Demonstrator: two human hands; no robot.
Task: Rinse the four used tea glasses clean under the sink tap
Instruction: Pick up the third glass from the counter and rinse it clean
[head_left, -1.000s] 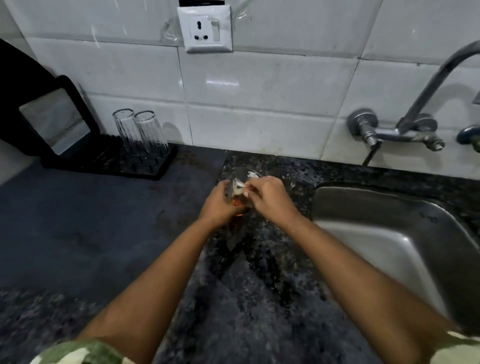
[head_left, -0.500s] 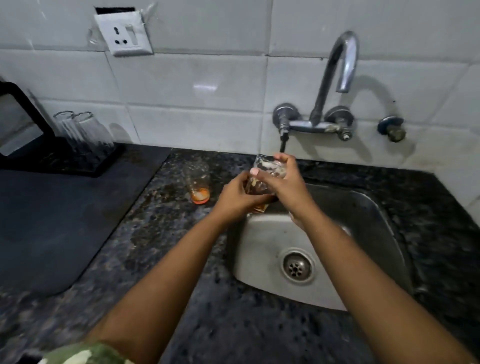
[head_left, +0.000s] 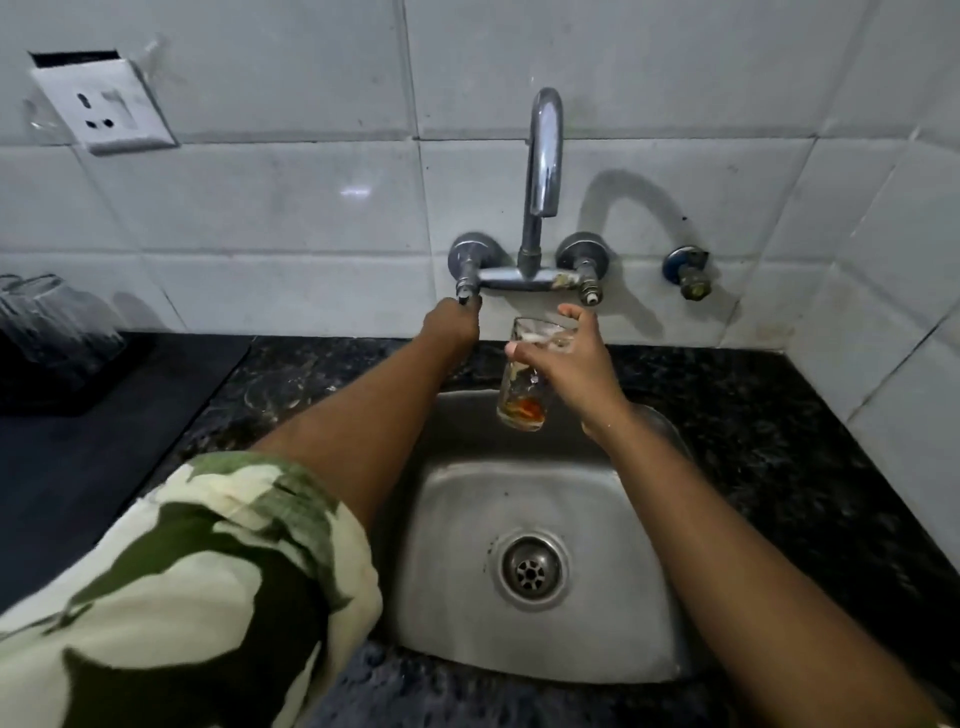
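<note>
The rectangular stainless steel sink basin (head_left: 545, 519) is sitting recessed in the dark speckled granite counter (head_left: 779, 426); its bowl is holding no standing water that can be seen, and a round perforated metal drain (head_left: 531, 571) is lying in its floor. Behind the sink, the chrome wall-mounted swan-neck tap (head_left: 543, 156) is rising from the white tiled wall, with no stream showing at its spout. Far left of the sink, two clear upturned glasses (head_left: 52, 322) are standing on a black ridged draining tray (head_left: 62, 384); they are blurred. Just left of the sink's back corner, a clear tumbler (head_left: 270, 397) is standing on the counter, partly hidden by the left forearm, so its contents cannot be told. Above the sink's back edge, below the spout, the right hand (head_left: 563, 353) is gripping a clear used tea glass (head_left: 524, 384) near its rim, fingers curled round it. The glass is hanging roughly upright and is holding orange-brown dregs at its bottom. The left hand (head_left: 451, 325) is closing round the tap's left valve handle (head_left: 466, 291).
</note>
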